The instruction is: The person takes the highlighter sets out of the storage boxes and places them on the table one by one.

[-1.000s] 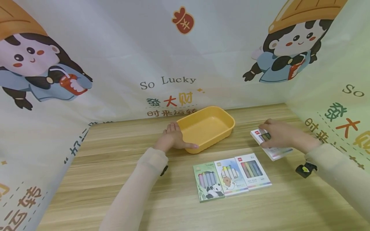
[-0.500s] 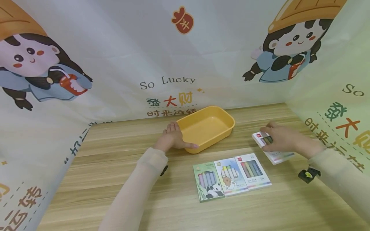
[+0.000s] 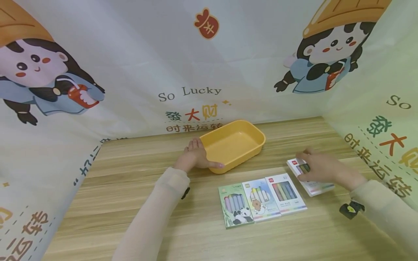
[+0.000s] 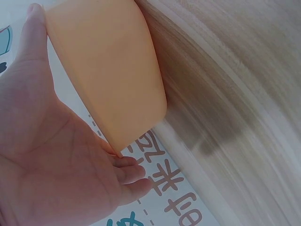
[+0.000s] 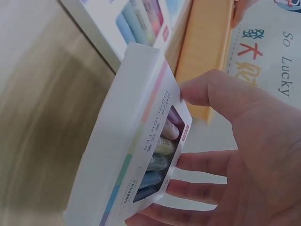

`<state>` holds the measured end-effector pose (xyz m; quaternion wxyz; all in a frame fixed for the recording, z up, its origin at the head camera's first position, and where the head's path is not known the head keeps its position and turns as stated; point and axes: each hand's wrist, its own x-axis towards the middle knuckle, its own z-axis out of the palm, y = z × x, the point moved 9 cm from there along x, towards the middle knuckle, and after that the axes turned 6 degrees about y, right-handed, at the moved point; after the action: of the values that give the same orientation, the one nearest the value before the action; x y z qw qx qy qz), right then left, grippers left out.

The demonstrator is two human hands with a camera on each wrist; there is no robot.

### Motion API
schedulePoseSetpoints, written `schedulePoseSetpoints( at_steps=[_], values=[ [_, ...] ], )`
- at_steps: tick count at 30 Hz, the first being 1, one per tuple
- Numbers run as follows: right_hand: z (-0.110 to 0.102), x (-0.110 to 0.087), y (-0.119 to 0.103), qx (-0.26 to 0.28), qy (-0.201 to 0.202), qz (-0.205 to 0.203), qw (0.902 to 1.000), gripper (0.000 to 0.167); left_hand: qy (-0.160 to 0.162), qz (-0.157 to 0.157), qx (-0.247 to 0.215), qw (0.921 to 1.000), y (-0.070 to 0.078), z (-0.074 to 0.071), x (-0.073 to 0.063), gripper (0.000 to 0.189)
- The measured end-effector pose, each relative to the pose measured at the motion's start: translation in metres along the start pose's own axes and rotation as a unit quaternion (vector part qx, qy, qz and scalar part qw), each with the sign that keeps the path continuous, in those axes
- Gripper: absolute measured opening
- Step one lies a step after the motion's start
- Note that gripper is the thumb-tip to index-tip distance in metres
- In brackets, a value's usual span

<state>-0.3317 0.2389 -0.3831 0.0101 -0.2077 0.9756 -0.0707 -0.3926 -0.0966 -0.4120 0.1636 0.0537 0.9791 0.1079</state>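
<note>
My right hand (image 3: 321,168) grips a white box of highlighters (image 3: 315,189), thumb on one edge and fingers on the opposite one. In the right wrist view this highlighter box (image 5: 117,122) is tilted, and colored pens show through its window. Left of it lies a row of three pen boxes: a green panda box (image 3: 236,204), a blue-and-white box with a cartoon bear (image 3: 261,201), and a white box (image 3: 285,194). My left hand (image 3: 194,157) rests against the left end of a yellow tray (image 3: 240,165), thumb along the rim and fingers extended.
The tray stands at the back of the wooden table (image 3: 130,181), close to a printed cloth backdrop (image 3: 130,90). More printed cloth rises on the left and right sides. The tray's floor shows bare.
My right hand has moved nearer to me and slightly right with the highlighter box, coming alongside the row's right end. My left hand, the tray and the three boxes stay put.
</note>
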Motion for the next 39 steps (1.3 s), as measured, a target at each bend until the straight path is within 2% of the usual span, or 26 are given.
schedulePoseSetpoints(
  at_steps=[17, 39],
  values=[
    [0.023, -0.015, 0.004, 0.035, 0.002, 0.011, 0.9993, 0.08, 0.0, 0.0, 0.005, 1.0, 0.0, 0.0, 0.0, 0.141],
    [0.035, -0.019, 0.004, 0.042, -0.006, 0.019, 0.9989, 0.077, 0.002, -0.003, 0.007, 1.0, 0.0, 0.001, 0.0, 0.141]
  ],
)
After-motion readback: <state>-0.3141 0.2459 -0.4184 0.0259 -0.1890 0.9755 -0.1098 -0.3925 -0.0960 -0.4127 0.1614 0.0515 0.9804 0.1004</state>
